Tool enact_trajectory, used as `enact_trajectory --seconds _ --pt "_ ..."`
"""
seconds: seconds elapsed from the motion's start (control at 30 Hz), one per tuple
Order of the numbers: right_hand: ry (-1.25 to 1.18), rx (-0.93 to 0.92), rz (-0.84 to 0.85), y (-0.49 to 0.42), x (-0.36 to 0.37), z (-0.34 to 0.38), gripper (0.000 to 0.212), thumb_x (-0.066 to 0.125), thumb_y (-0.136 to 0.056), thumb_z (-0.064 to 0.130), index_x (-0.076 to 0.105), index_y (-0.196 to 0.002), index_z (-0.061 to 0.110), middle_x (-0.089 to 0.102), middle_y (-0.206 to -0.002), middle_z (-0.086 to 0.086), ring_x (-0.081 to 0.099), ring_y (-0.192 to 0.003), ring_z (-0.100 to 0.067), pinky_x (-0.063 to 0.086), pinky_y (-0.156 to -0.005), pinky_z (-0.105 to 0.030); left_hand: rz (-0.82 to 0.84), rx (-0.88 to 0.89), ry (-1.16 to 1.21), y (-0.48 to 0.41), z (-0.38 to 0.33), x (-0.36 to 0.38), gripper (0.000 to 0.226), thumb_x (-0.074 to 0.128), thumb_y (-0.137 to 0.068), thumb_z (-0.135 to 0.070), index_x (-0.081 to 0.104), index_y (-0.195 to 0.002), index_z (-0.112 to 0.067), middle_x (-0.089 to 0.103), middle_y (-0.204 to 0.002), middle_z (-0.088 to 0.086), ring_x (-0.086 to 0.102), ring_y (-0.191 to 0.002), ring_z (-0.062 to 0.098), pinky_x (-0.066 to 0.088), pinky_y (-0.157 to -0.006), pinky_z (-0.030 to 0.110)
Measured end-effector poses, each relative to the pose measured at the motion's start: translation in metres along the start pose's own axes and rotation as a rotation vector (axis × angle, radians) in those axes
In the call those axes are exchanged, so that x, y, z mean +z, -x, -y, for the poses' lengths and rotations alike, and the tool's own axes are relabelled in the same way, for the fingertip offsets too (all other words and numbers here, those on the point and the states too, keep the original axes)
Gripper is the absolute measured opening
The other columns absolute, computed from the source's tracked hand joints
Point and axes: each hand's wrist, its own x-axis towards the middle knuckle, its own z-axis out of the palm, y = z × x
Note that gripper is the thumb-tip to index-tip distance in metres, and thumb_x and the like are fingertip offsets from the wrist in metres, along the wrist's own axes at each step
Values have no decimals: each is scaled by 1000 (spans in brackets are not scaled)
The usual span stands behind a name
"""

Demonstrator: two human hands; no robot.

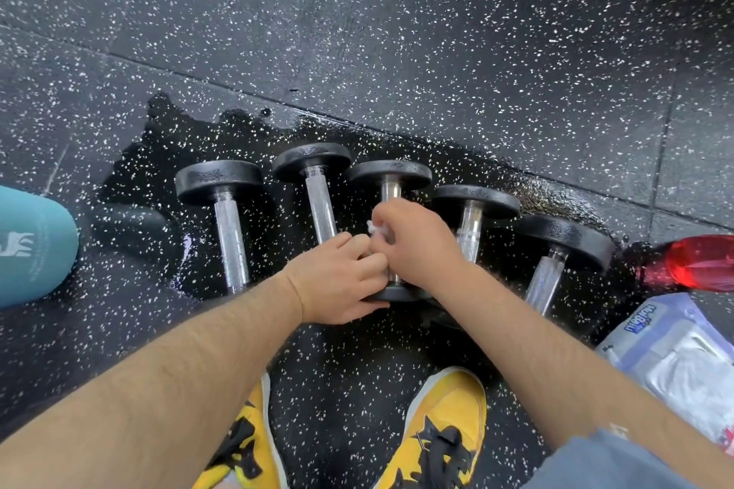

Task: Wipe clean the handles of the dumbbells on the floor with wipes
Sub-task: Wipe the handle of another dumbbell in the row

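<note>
Several black dumbbells with knurled silver handles lie side by side on the wet floor. My right hand grips a white wipe wrapped round the handle of the middle dumbbell. My left hand holds that same dumbbell at its near end, fingers curled by the handle and thumb along the near weight. Left of it lie the leftmost dumbbell and a second one. To the right lie two more dumbbells. Most of the middle handle is hidden by my hands.
A dark puddle spreads over the speckled rubber floor round the weights. A teal bottle lies at the left edge, a red bottle at the right. A pack of wipes sits lower right. My yellow shoes stand below.
</note>
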Motion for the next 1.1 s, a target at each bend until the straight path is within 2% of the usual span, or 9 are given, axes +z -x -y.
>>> enact_trajectory --seconds 0.1,0.2,0.3,0.4,0.57,0.73,0.93,1.03,1.1 --pt "54 -34 -14 -6 -3 -1 8 54 -91 25 60 -95 21 61 -90 7 56 -83 -20 49 -70 -39 -3 -7 -6 0 1 -1 40 55 -96 -55 65 -91 -16 55 -93 1 39 -85 25 41 -70 36" --pt "22 14 -34 -8 -5 2 7 54 -94 27 58 -93 21 60 -88 7 56 -79 -19 51 -70 -41 7 -6 1 -1 -1 -1 39 59 -94 -55 65 -89 -17 55 -92 1 39 -85 25 41 -70 36" --pt "-57 59 37 11 -5 1 6 57 -90 24 60 -95 24 53 -83 13 52 -78 -12 49 -71 -35 -5 -1 -1 0 0 -2 38 62 -92 -55 65 -89 -17 55 -92 1 41 -82 25 40 -69 36" --pt "-108 49 41 23 -4 -3 3 57 -93 26 60 -94 26 46 -75 16 44 -72 -3 40 -67 -29 -13 -11 -16 0 1 -2 38 63 -91 -55 65 -87 -17 55 -91 1 39 -82 25 38 -70 36" --pt "-88 69 -68 8 -3 0 9 51 -99 29 54 -91 25 50 -77 12 49 -73 -10 49 -68 -35 24 -10 25 1 -1 -2 39 62 -94 -55 66 -85 -17 52 -90 0 38 -85 24 44 -70 36" --pt "-164 117 17 33 -3 -3 5 52 -98 29 51 -94 26 56 -78 10 53 -71 -9 51 -67 -37 31 -13 8 0 0 -1 40 57 -95 -56 65 -85 -18 53 -88 -1 38 -80 23 42 -69 36" --pt "-196 152 -65 8 -8 -1 11 50 -102 26 50 -92 21 54 -75 7 52 -67 -10 46 -61 -34 36 -9 27 1 0 -3 39 59 -95 -55 64 -85 -17 50 -87 -1 42 -80 23 41 -69 35" --pt "-213 179 -24 26 -2 0 14 51 -100 27 48 -88 21 54 -74 4 52 -67 -13 49 -63 -38 36 -10 32 -1 -1 -3 40 62 -93 -55 66 -82 -17 53 -87 -1 46 -80 24 43 -69 36" --pt "-221 176 9 35 0 1 15 52 -100 27 47 -87 20 55 -74 4 52 -67 -14 49 -64 -39 27 -18 21 -1 0 -3 40 63 -92 -56 65 -81 -17 53 -87 0 41 -80 23 43 -68 36"
